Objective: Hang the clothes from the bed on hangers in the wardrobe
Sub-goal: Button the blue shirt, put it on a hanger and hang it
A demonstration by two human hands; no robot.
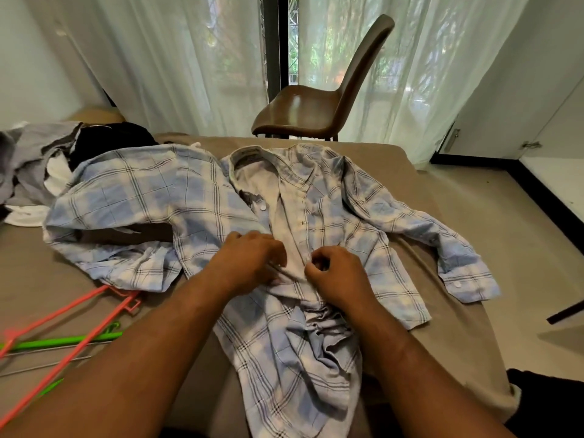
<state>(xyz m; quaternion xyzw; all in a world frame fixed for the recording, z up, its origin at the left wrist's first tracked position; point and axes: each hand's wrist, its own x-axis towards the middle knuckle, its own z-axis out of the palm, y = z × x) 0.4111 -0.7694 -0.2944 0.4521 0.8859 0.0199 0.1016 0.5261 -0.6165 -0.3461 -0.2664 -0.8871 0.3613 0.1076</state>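
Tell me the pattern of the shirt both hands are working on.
The shirt is light blue and white plaid with thin dark lines, seen best in the head view.

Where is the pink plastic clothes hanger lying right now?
Head view, lower left: the pink plastic clothes hanger lies on the tan bed, crossing over a green plastic hanger, just left of the light blue plaid shirt.

Pink hanger runs off the left edge (hook unseen); shirt hem cut off below.

Both hands, left hand and right hand, pinch the front placket of a light-blue checked cotton shirt spread on the brown bed.
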